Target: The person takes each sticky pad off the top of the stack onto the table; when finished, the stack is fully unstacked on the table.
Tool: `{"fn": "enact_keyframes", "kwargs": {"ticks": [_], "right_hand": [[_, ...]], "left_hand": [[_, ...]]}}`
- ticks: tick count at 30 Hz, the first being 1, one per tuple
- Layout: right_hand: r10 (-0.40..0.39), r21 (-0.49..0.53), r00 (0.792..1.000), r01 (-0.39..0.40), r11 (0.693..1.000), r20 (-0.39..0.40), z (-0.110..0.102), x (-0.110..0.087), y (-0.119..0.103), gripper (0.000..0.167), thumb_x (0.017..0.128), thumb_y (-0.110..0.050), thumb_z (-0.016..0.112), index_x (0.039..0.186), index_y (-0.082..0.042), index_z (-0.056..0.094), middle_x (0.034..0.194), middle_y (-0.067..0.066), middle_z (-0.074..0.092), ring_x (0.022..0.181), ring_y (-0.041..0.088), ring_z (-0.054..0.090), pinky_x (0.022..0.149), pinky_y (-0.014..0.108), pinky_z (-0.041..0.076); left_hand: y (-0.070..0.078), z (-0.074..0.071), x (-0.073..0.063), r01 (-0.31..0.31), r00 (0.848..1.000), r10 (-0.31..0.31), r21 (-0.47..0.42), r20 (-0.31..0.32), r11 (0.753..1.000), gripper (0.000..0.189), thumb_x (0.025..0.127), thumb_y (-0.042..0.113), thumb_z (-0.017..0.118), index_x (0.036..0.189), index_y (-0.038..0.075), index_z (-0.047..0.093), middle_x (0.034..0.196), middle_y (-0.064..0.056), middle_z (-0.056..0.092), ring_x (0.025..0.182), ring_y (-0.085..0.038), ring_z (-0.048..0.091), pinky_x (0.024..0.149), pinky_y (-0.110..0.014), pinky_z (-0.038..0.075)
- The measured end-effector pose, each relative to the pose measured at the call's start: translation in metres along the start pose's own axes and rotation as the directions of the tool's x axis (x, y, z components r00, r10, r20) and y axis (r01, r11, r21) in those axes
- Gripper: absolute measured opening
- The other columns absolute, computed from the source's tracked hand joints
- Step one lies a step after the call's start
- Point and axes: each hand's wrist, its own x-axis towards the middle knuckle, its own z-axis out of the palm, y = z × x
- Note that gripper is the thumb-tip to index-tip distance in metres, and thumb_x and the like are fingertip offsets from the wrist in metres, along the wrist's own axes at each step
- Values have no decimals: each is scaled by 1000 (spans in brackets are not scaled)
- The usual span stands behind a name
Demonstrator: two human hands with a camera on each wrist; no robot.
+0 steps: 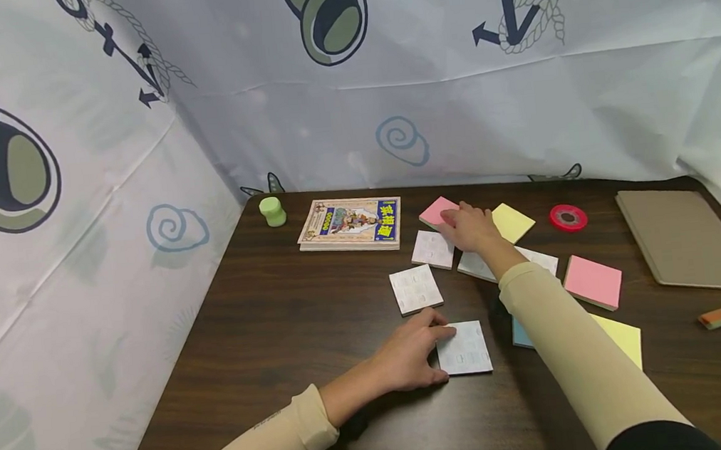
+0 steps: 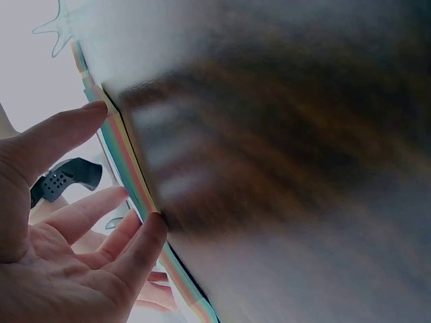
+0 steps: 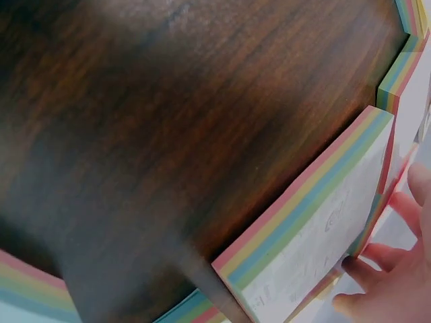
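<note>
My left hand (image 1: 413, 352) is at a white-topped sticky note pad (image 1: 464, 348) on the table. Its thumb and fingers span opposite sides and pinch it; layered coloured edges (image 2: 128, 161) show in the left wrist view. My right hand (image 1: 470, 226) reaches to a pink sticky note pad (image 1: 436, 209) farther back, its fingers spread and touching the near right part. Two more white-topped pads, one nearer (image 1: 416, 289) and one farther (image 1: 433, 248), lie between the hands. Under the right forearm, another white-topped pad (image 1: 476, 265) is partly hidden.
Yellow pads (image 1: 512, 222), a pink pad (image 1: 593, 282) and a partly covered blue pad (image 1: 521, 332) lie around the right arm. A red tape roll (image 1: 569, 217), grey board (image 1: 690, 239), eraser (image 1: 720, 316), illustrated books (image 1: 350, 224) and green object (image 1: 273, 211) rest on the table.
</note>
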Motion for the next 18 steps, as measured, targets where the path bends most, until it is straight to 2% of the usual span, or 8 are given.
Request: {"fn": "enact_keyframes", "kwargs": {"ticks": [4, 8, 12, 18], "right_hand": [[7, -23, 1000, -6, 1000, 23, -1, -2, 1, 53, 103, -37, 41, 148, -10, 42, 155, 29, 23, 139, 50, 23, 111, 64, 9], [-16, -67, 1000, 16, 998, -1, -4, -4, 4, 54, 103, -39, 41, 148, -9, 43, 156, 27, 22, 140, 48, 23, 111, 64, 9], [-74, -86, 996, 70, 994, -42, -10, -11, 7, 55, 104, -40, 42, 147, -7, 43, 156, 26, 23, 140, 46, 24, 111, 64, 10], [-179, -20, 979, 178, 984, -99, -29, -33, 10, 58, 103, -42, 44, 146, -4, 44, 155, 27, 26, 139, 48, 26, 111, 64, 9]], "left_hand": [[0, 1, 1, -7, 1000, 7, -6, -2, 1000, 66, 72, 28, 88, 130, 9, 63, 128, -5, 52, 114, -16, 54, 94, -27, 44], [0, 2, 2, -8, 1000, 9, 2, -7, 1000, 66, 72, 28, 88, 130, 9, 63, 129, -6, 51, 116, -17, 54, 96, -28, 43], [-1, 2, 1, -10, 1000, 10, 18, -10, 1000, 67, 72, 30, 87, 131, 10, 63, 130, -6, 51, 117, -18, 54, 97, -28, 42], [-4, 2, -3, -25, 999, 24, -14, -35, 1000, 69, 74, 33, 86, 134, 9, 60, 134, -7, 49, 120, -20, 52, 100, -29, 40]]}}
